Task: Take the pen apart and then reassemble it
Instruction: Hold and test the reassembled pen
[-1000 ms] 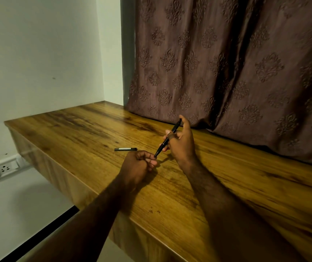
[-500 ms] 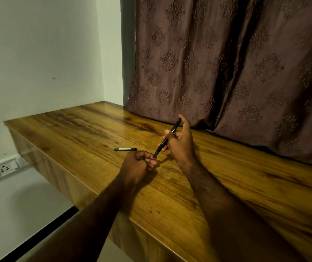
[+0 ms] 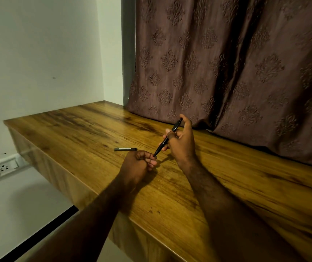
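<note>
Hardly moved since before: gripping pen (image 3: 164,143) in right hand (image 3: 181,146), pinching its near tip with left hand (image 3: 137,165), probably unscrewing; black piece (image 3: 125,149) set aside left.

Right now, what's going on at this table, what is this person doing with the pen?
A person is working on a black pen over a wooden table. The right hand grips the pen at a slant, tip pointing down towards the left hand, whose curled fingers pinch at that tip. A separate short black piece lies flat on the table just beyond the left hand, so the pen looks partly taken apart.
</note>
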The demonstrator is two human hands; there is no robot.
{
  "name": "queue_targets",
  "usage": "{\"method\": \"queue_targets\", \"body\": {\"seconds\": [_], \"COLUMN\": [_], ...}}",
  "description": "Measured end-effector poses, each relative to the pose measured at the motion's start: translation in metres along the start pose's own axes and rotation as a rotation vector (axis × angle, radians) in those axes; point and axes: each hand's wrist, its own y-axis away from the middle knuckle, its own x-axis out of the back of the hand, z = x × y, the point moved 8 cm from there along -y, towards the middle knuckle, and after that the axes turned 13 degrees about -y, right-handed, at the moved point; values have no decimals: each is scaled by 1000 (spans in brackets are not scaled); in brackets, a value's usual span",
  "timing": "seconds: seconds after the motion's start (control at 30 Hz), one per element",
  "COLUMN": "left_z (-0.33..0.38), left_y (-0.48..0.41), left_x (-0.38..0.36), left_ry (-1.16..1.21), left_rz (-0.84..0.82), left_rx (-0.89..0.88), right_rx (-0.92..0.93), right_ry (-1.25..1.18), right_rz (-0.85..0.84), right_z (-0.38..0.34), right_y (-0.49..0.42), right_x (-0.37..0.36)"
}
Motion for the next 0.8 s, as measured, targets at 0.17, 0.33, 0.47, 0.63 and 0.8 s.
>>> {"method": "queue_targets", "body": {"seconds": [0.17, 0.33, 0.47, 0.63, 0.8], "left_z": [0, -1, 0, 1, 1], "left_y": [0, 0, 0, 1, 1], "left_x": [1, 2, 2, 1, 0], "left_ry": [-31, -42, -45, -38, -22], "left_rz": [3, 5, 8, -1, -9], "left_rx": [3, 5, 1, -1, 14], "right_rx": [3, -18, -15, -1, 12], "right_ry": [2, -28, -47, -51, -30], "right_rz": [2, 13, 7, 30, 36], "right_z": [2, 2, 2, 0, -1], "right_y": [-2, -3, -2, -1, 0], "right_x": [2, 3, 3, 2, 2]}}
